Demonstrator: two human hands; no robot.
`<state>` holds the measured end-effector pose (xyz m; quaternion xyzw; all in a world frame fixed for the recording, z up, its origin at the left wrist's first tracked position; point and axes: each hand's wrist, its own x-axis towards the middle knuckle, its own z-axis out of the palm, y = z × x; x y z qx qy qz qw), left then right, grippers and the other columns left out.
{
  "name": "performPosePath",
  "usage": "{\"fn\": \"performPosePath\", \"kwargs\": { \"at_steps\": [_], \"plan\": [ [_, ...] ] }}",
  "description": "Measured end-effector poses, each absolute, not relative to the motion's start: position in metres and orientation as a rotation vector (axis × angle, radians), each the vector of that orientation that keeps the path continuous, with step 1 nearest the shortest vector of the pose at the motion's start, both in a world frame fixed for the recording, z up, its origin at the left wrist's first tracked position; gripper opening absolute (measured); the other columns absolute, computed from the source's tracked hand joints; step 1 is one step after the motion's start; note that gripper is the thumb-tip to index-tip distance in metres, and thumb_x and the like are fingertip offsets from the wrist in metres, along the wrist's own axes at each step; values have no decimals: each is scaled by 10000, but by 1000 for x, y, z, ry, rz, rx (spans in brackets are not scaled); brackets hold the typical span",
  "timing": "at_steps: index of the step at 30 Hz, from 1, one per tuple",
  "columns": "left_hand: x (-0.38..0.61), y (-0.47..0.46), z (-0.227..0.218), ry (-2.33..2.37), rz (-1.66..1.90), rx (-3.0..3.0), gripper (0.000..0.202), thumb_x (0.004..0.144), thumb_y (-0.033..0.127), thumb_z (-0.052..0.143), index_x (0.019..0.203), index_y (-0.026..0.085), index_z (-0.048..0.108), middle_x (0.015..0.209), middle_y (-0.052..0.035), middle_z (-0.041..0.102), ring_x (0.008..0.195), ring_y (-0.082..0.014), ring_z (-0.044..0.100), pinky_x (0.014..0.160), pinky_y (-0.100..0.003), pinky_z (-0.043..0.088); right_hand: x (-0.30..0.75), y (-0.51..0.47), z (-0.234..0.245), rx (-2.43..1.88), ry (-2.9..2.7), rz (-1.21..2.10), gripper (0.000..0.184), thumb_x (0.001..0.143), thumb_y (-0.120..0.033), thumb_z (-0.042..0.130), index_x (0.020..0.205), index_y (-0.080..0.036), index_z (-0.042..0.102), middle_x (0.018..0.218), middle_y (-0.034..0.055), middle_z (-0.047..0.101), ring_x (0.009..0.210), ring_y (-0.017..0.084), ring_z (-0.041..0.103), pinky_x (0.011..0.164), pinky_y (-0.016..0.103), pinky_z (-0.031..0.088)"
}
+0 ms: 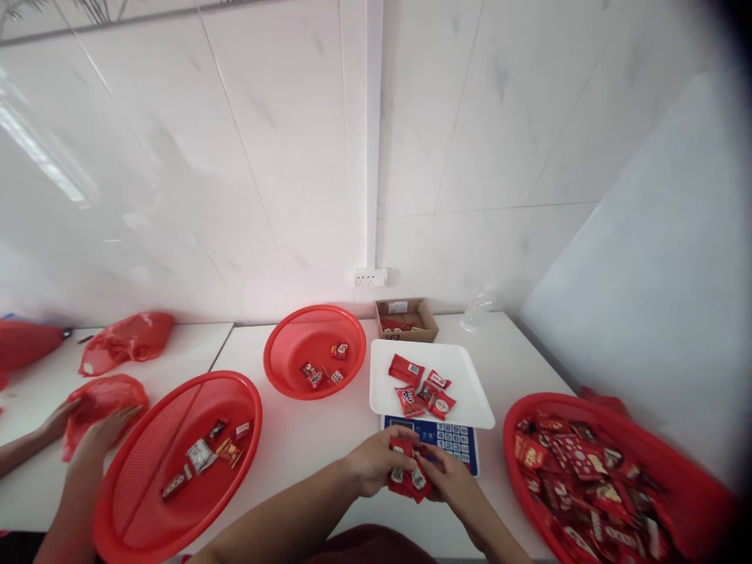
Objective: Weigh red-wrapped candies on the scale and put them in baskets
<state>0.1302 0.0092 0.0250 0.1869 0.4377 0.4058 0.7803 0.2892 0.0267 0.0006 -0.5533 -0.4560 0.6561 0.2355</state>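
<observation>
My left hand [376, 460] and my right hand [450, 478] meet in front of me, both closed around a small bunch of red snack packets [406, 472]. They hover just before the blue keypad of a scale [450, 439]. The scale's white tray [470, 368] carries several more red packets [424, 388].
A red basket [675, 462] full of packets sits at the right, a large red basket [146, 501] with a few packets at the left, a smaller one [282, 345] behind. A cardboard box [428, 321] stands by the wall. Another person's hands [97, 435] handle a red bag [99, 395] at far left.
</observation>
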Motion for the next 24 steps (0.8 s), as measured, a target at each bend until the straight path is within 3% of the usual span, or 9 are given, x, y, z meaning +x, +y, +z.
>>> {"fn": "performPosePath", "kwargs": {
  "at_steps": [6, 10, 14, 24],
  "plan": [
    [125, 8, 21, 1019, 866, 276, 634, 471, 110, 808, 1032, 195, 526, 875, -11, 641, 704, -150, 609, 703, -320, 472, 277, 25, 0, -1518, -1472, 1543, 343, 621, -557, 565, 612, -215, 593, 568, 13, 622, 548, 189, 546, 511, 305, 392],
    [118, 11, 21, 1080, 817, 201, 570, 527, 131, 763, 1022, 216, 493, 861, 11, 642, 677, -145, 612, 723, -340, 476, 268, 25, 5, -1521, -1483, 1448, 328, 656, -547, 542, 629, -224, 590, 630, 25, 648, 616, 205, 559, 583, 322, 416],
    [109, 15, 22, 1069, 808, 166, 537, 549, 124, 708, 1032, 217, 493, 900, -3, 653, 696, -161, 627, 719, -348, 481, 262, 25, 10, -1567, -1426, 1467, 314, 676, -538, 535, 625, -229, 565, 589, 0, 602, 580, 184, 526, 551, 308, 400],
    [78, 23, 6, 1091, 688, 188, 587, 533, 108, 650, 1095, 213, 520, 690, 38, 602, 516, -100, 518, 534, -230, 392, 248, 26, 19, -1667, -1148, 1534, 343, 648, -547, 566, 757, -225, 616, 689, 9, 660, 648, 184, 599, 603, 309, 451]
  ]
}}
